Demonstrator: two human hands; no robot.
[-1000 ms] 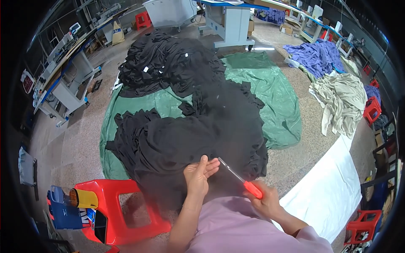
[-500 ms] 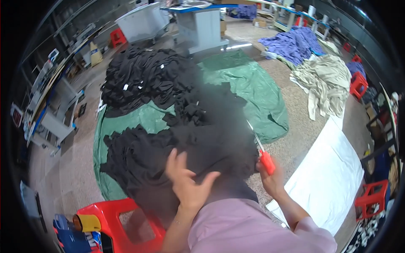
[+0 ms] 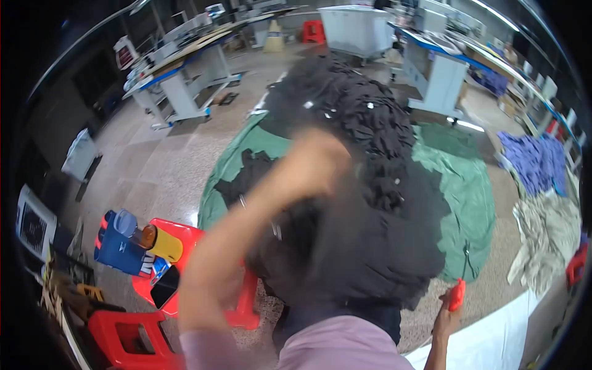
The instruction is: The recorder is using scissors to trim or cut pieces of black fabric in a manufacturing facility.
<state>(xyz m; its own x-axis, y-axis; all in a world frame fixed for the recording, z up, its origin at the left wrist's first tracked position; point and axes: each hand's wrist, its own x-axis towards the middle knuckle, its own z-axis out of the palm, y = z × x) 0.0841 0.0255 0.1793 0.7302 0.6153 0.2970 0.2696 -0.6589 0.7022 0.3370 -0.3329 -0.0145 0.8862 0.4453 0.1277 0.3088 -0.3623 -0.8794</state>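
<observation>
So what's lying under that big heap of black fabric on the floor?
A green tarp is spread under the black fabric heap, over a speckled floor. The cloth hides the tarp's middle, so anything beneath there cannot be seen.

Black fabric (image 3: 370, 246) lifted over the lap blocks reach from 12 to 2 o'clock. Pile (image 3: 351, 105) on green tarp (image 3: 462, 185) beyond. Red stool (image 3: 185, 234) with bottles (image 3: 163, 243) crowds 9 o'clock. Bare floor (image 3: 160, 166) at 10 o'clock gives room; white sheet (image 3: 493, 345) at 4 o'clock lies flat.
</observation>
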